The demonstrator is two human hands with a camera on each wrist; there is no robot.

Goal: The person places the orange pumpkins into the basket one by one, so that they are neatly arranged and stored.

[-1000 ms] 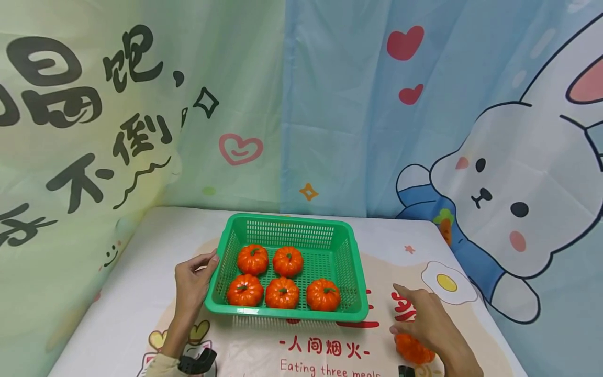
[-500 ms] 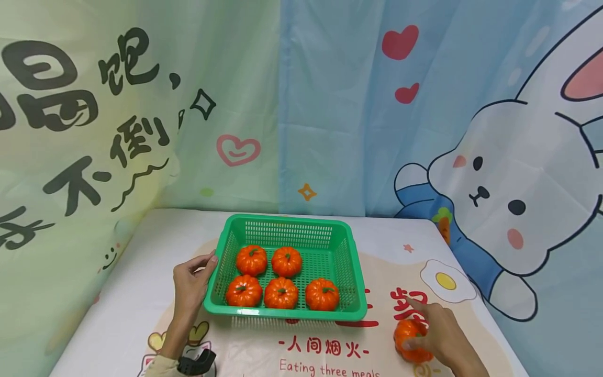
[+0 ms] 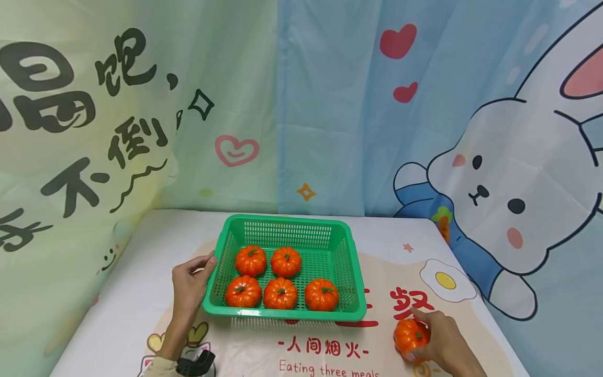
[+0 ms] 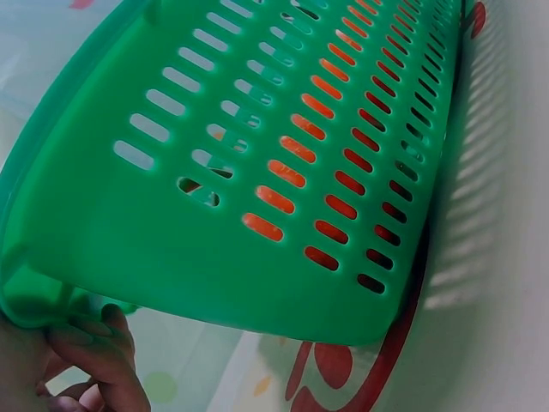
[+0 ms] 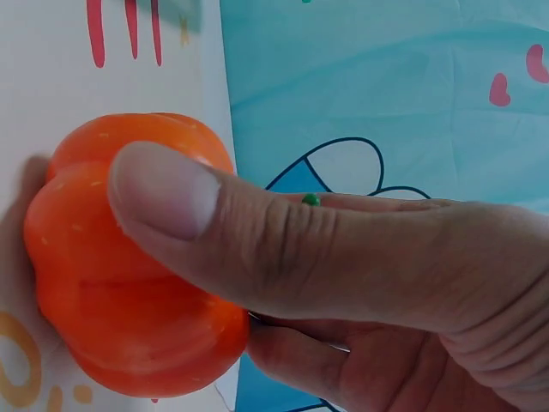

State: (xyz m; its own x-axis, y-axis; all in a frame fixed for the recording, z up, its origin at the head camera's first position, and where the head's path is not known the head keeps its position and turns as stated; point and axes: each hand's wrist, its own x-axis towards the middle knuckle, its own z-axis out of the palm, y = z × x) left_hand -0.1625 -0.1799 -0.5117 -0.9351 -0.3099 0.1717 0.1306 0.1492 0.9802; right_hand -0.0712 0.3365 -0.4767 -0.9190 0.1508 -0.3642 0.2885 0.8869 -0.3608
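Observation:
In the head view, a green plastic basket (image 3: 287, 314) stands mid-table, holding several small orange pumpkins (image 3: 322, 295) with green stems. My left hand (image 3: 189, 285) grips its left rim; the left wrist view shows the curled fingers (image 4: 99, 352) under the edge of the basket (image 4: 111, 232). To the right of the basket, another orange pumpkin (image 3: 408, 335) sits on the tablecloth. My right hand (image 3: 445, 337) holds it from the right. In the right wrist view, the thumb (image 5: 249, 232) presses on the near side of the pumpkin (image 5: 129, 318); the other fingers are mostly hidden behind.
A white and beige printed tablecloth (image 3: 254, 356) with red lettering covers the table. Behind it hangs a printed curtain (image 3: 325, 131) with a cartoon rabbit. A dark band (image 3: 197, 363) circles the left wrist.
The right hand has come down onto the loose pumpkin and now holds it between thumb and fingers. The left hand stays on the basket rim. The view has shifted slightly.

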